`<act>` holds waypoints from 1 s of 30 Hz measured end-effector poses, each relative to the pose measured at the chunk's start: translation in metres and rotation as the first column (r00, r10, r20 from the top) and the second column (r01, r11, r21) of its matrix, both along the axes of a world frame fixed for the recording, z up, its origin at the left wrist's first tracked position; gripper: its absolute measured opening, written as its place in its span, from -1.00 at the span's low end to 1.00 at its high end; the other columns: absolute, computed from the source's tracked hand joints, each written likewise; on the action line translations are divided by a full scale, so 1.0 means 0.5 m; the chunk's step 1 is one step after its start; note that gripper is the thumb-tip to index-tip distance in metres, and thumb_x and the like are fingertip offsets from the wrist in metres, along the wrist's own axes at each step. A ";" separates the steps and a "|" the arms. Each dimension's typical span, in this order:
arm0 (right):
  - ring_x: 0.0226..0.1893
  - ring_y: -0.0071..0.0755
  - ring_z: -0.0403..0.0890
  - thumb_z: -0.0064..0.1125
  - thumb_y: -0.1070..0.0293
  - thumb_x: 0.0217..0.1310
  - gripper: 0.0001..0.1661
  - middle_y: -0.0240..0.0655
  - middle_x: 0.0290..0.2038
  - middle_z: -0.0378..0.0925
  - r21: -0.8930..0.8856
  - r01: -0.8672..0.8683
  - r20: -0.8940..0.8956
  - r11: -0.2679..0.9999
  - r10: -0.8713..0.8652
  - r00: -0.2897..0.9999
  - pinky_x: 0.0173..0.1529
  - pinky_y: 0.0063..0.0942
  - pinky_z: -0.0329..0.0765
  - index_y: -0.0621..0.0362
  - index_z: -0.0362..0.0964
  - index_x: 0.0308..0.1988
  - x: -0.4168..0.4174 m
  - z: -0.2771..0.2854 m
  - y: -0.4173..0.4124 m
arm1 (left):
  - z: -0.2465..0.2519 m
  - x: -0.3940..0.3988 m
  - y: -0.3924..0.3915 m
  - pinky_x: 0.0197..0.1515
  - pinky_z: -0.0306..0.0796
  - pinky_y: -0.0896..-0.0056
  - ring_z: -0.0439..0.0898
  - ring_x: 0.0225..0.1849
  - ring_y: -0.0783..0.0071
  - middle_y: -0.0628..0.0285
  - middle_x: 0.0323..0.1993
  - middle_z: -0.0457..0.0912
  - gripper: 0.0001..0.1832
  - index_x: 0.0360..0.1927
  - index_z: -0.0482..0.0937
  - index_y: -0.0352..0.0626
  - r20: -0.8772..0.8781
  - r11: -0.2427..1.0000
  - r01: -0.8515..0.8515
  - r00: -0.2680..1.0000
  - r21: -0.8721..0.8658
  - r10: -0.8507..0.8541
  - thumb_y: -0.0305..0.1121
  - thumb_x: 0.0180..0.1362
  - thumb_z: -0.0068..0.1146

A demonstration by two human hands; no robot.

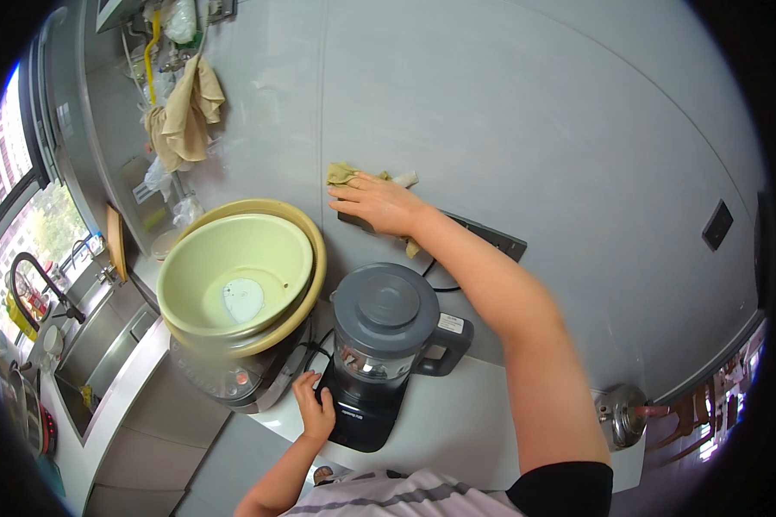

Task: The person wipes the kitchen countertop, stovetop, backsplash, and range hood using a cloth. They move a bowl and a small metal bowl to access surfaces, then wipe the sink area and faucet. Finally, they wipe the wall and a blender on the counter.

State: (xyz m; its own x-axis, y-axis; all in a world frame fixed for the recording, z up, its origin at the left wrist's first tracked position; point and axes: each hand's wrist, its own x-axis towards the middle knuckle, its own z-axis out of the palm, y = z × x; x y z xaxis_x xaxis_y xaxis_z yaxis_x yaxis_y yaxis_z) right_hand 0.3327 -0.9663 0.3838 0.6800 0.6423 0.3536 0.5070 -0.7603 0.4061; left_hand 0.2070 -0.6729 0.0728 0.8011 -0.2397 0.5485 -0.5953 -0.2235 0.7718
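Note:
My right hand [383, 203] is spread over a yellow-green cloth [341, 174] and presses it against a black power track [485, 236] on the wall. A corner of the cloth hangs out below my wrist. Lower down, my left hand [315, 406] rests at the left edge of the black blender base [365, 420], fingers apart. On that base stands the blender jug, with a grey lid [388, 304] and a dark handle [459, 349] pointing right. A black cord [441, 289] runs along the wall behind my right forearm.
Nested basins [233, 239] sit on a dark cooker [226, 381] left of the blender. A metal kettle [624, 413] stands at the right end of the white counter [465, 413]. Farther left are a sink [107, 349] and a black tap [22, 278]. Beige cloths [191, 116] hang above.

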 end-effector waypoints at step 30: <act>0.19 -0.10 0.46 0.04 0.66 0.00 -0.43 -0.34 0.29 0.35 0.360 0.453 -0.206 0.816 -0.404 0.891 0.20 -0.26 0.48 0.11 0.48 0.08 -0.179 0.005 -0.004 | 0.616 0.434 -0.267 0.06 0.45 0.11 0.51 0.04 -0.02 0.03 0.01 0.48 -0.53 0.07 0.49 -0.25 0.337 0.652 0.140 0.765 0.745 -0.549 -0.66 0.01 -0.06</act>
